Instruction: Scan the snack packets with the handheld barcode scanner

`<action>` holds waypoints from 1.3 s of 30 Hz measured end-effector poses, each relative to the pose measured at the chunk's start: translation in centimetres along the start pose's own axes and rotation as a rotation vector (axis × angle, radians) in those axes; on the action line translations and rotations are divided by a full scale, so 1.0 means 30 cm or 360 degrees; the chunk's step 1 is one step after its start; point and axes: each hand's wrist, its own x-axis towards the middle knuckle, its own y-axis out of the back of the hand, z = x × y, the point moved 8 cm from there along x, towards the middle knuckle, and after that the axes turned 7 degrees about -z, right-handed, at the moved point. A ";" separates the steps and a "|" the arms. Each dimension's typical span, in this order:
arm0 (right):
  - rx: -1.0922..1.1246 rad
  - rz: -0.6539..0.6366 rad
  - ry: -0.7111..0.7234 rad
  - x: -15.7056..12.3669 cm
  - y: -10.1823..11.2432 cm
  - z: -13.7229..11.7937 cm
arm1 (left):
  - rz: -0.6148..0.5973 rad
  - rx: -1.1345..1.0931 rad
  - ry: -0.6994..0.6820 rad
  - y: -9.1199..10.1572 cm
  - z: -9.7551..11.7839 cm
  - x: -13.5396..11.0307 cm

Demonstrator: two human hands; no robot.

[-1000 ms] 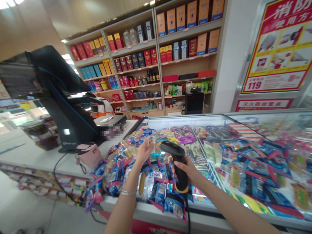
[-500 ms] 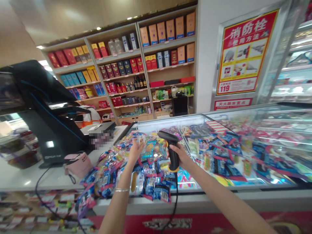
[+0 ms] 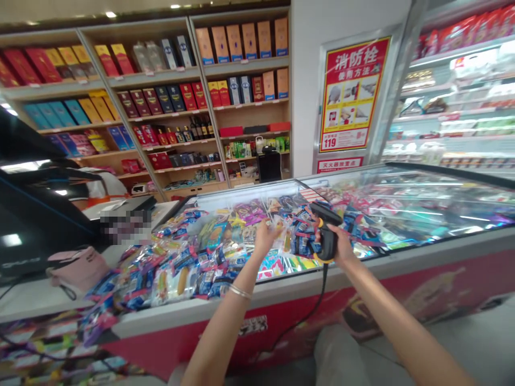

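Barcode scanner (image 3: 327,236) upright in right hand (image 3: 341,247), left hand (image 3: 265,237) outstretched.

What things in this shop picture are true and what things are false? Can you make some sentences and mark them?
1. The right hand holds a black barcode scanner. True.
2. The left hand has a bracelet on its wrist. True.
3. The scanner's cord is red. False: it is black.
4. The wall poster is green. False: it is red and yellow.
5. The pink bag is on the floor. False: it sits on the counter.
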 end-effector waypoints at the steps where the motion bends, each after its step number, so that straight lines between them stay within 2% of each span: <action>1: 0.0017 0.0037 -0.0021 -0.007 0.051 -0.002 | -0.0019 -0.0012 0.0028 -0.047 0.014 -0.013; 3: 0.0074 0.0087 -0.0077 -0.017 0.135 0.005 | -0.0018 0.0042 0.0030 -0.118 0.043 -0.034; 7: 0.0149 0.0214 -0.0127 -0.017 0.240 0.023 | 0.0102 0.0376 -0.0194 -0.202 0.104 -0.057; 12: 0.0167 0.0270 -0.0169 0.013 0.268 0.045 | 0.0041 0.0536 -0.0341 -0.305 0.103 -0.044; 15: 0.0152 0.0284 -0.0247 0.030 0.277 0.067 | 0.0077 0.0553 -0.0372 -0.328 0.099 -0.031; 23: 0.0134 0.0281 -0.0280 0.037 0.288 0.079 | 0.0089 0.0521 -0.0372 -0.334 0.103 -0.012; 31: 0.0141 0.0552 -0.0321 0.016 0.298 0.075 | 0.0082 0.0473 -0.0371 -0.334 0.099 -0.021; 34: 0.0131 0.0579 -0.0359 0.004 0.289 0.069 | -0.0025 0.0492 -0.0343 -0.330 0.101 -0.011; 37: 0.0182 0.0387 -0.0389 -0.002 0.235 0.052 | -0.0261 0.0596 -0.0298 -0.286 0.116 0.015; 39: 0.0179 0.0296 -0.0384 -0.009 0.187 0.030 | -0.0294 0.0676 -0.0307 -0.195 0.144 0.036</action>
